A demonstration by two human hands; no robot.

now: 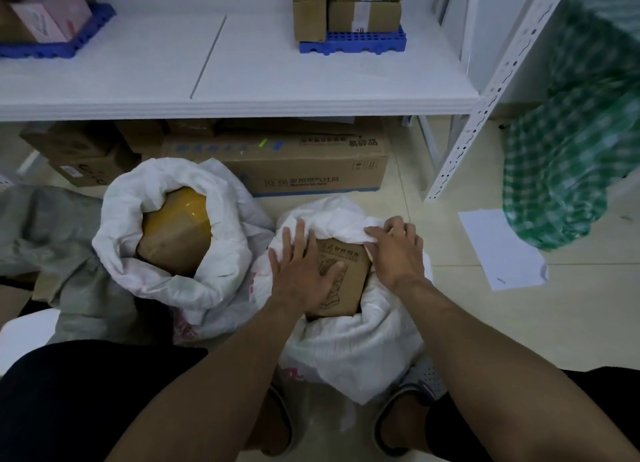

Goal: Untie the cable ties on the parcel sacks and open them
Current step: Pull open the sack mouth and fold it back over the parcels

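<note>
Dim, flat, bluish indoor light with soft shadows under the shelf (242,111). Wide-angle bending at the edges. The green checked bag (571,132) is blurred.

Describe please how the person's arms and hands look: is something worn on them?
Both forearms are bare up to the frame edge; no sleeve shows. The left hand and right hand have no gloves. I see no ring, watch or bracelet on either wrist. Dark clothing covers the lap, and the feet wear open slippers.

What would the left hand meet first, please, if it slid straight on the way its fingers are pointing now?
Most likely the bunched rim of the white sack. The left hand lies flat on the cardboard box with its fingers pointing away from the person, and the folded fabric sits just past the fingertips, though depth is hard to judge.
</note>
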